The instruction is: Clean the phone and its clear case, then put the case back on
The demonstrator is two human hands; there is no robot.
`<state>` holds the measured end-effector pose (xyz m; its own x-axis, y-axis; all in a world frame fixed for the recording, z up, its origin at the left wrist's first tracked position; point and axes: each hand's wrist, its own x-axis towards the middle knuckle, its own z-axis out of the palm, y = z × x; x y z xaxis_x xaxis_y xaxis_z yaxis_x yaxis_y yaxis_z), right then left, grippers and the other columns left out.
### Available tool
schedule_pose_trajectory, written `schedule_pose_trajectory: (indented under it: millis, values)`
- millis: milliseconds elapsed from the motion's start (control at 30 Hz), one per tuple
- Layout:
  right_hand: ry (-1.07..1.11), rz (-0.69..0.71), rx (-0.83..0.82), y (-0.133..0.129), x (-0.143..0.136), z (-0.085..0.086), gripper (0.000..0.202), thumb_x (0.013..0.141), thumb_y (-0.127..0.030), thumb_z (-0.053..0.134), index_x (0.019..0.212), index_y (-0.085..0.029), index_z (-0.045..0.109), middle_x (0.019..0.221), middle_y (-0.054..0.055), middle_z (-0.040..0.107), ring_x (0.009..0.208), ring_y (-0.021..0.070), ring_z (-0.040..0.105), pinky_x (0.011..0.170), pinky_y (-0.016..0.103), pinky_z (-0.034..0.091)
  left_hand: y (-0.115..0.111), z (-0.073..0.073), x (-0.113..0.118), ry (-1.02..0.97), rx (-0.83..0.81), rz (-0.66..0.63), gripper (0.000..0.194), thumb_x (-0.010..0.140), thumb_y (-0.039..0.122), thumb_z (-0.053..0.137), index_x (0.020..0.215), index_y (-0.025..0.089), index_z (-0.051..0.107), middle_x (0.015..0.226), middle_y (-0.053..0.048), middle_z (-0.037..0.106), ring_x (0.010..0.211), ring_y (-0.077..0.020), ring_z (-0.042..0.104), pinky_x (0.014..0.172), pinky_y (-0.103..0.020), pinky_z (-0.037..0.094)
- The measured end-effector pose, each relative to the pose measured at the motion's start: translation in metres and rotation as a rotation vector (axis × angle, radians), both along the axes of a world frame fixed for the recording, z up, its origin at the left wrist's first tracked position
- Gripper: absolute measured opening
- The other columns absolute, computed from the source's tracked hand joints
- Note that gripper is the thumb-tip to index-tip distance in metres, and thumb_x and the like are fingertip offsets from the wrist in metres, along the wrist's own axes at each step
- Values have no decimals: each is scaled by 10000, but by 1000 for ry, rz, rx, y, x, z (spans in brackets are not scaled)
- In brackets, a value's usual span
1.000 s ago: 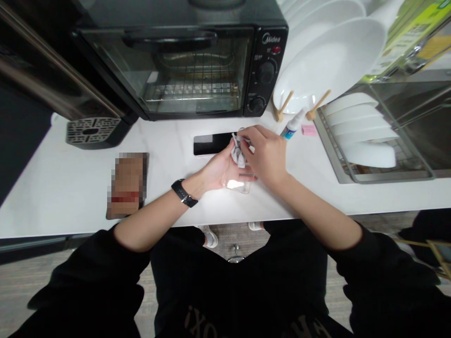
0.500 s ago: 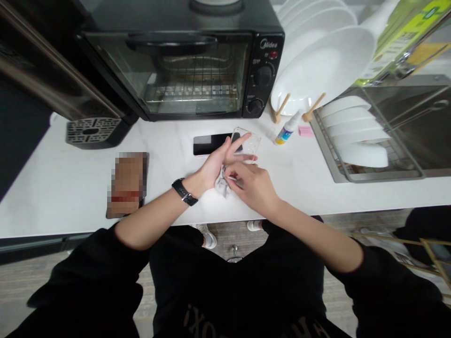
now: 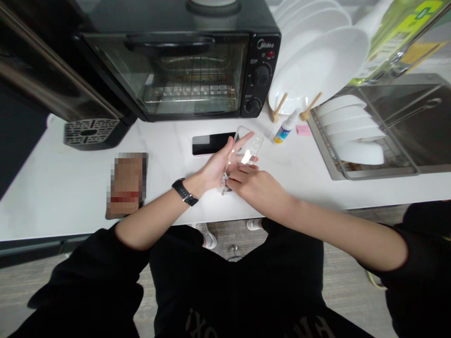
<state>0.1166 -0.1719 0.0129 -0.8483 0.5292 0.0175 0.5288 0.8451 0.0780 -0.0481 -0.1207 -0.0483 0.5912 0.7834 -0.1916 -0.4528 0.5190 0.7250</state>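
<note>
While the right hand (image 3: 255, 185) has its fingers drawn together and clamped on a crumpled cloth (image 3: 224, 182) at the lower end of a clear case (image 3: 252, 146), the left hand (image 3: 217, 168) holds that case above the white counter (image 3: 169, 188), its fingers spread apart behind the clear plastic. Just beyond the left hand lies a black phone (image 3: 209, 144), with a small bottle (image 3: 284, 130) standing farther right beside a pink item (image 3: 302, 129). Farther back are a toaster oven (image 3: 169, 75) and upright white plates (image 3: 324, 61).
</note>
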Motion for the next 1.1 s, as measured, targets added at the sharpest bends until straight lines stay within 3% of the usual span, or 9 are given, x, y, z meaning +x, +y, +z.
schedule_pose_trajectory:
  millis: [167, 300, 500, 600, 700, 767, 867, 933, 1100]
  values:
    - [-6, -40, 50, 4, 3, 4, 228, 963, 29, 616, 999, -97, 803, 1170, 179, 799, 1025, 310, 754, 644, 375, 539, -1, 4, -1, 9, -44, 28, 764, 1034, 768, 509, 1701, 401, 451, 1036, -75, 775, 744, -176, 722, 629, -245, 532]
    - [57, -88, 68, 20, 11, 5, 218, 948, 25, 631, 949, -114, 799, 1091, 174, 805, 950, 298, 723, 596, 381, 480, -5, 19, 1, 14, -107, 55, 646, 1099, 656, 467, 1656, 333, 515, 787, -2, 698, 566, -132, 612, 518, -209, 487]
    - [337, -293, 97, 65, 34, 5, 274, 928, 3, 555, 842, -156, 761, 1003, 174, 774, 895, 292, 670, 652, 403, 490, -3, 18, 3, -13, -161, -22, 671, 1095, 674, 451, 1692, 369, 413, 999, -53, 759, 926, -248, 802, 842, -419, 665]
    - [657, -299, -26, 67, 55, 0, 225, 899, -57, 595, 897, -205, 765, 1007, 87, 766, 873, 225, 683, 760, 380, 561, -2, 18, 0, -30, -130, -46, 666, 1086, 679, 466, 1689, 399, 411, 1040, -50, 754, 968, -253, 798, 865, -420, 652]
    - [990, -390, -229, 52, 77, -16, 124, 917, -176, 620, 931, -238, 726, 1007, 47, 734, 915, 198, 691, 695, 302, 553, -3, 22, -2, -22, -126, -35, 621, 1101, 624, 473, 1644, 323, 480, 1126, -82, 754, 888, -200, 759, 788, -331, 619]
    - [1113, -486, -451, 41, 90, -30, 46, 922, -254, 649, 911, -231, 687, 896, 15, 695, 778, 159, 647, 628, 265, 500, -3, 26, -2, -8, -133, -8, 526, 1101, 542, 530, 1532, 243, 575, 1062, -80, 735, 776, -139, 699, 689, -239, 559]
    - [1123, -580, -714, 30, 105, -43, 129, 941, -352, 694, 922, -225, 681, 711, -44, 584, 555, 103, 456, 507, 237, 336, -3, 32, -1, 23, -140, 21, 367, 1084, 491, 613, 1284, 188, 664, 805, 14, 584, 543, -47, 494, 479, -142, 342]
    - [1081, -604, -780, 26, 110, -47, 209, 943, -424, 749, 973, -225, 694, 694, -58, 546, 534, 94, 391, 483, 238, 279, -3, 37, 1, 84, -149, 19, 394, 1052, 559, 660, 1182, 188, 668, 742, 53, 491, 456, -17, 351, 405, -147, 187]
    - [1111, -585, -752, 24, 103, -47, 350, 857, -445, 881, 1034, -241, 659, 778, -46, 617, 553, 102, 484, 456, 227, 368, -7, 46, 4, 234, -139, 50, 461, 976, 593, 762, 1200, 198, 683, 782, 54, 505, 418, 11, 282, 388, -167, 114]
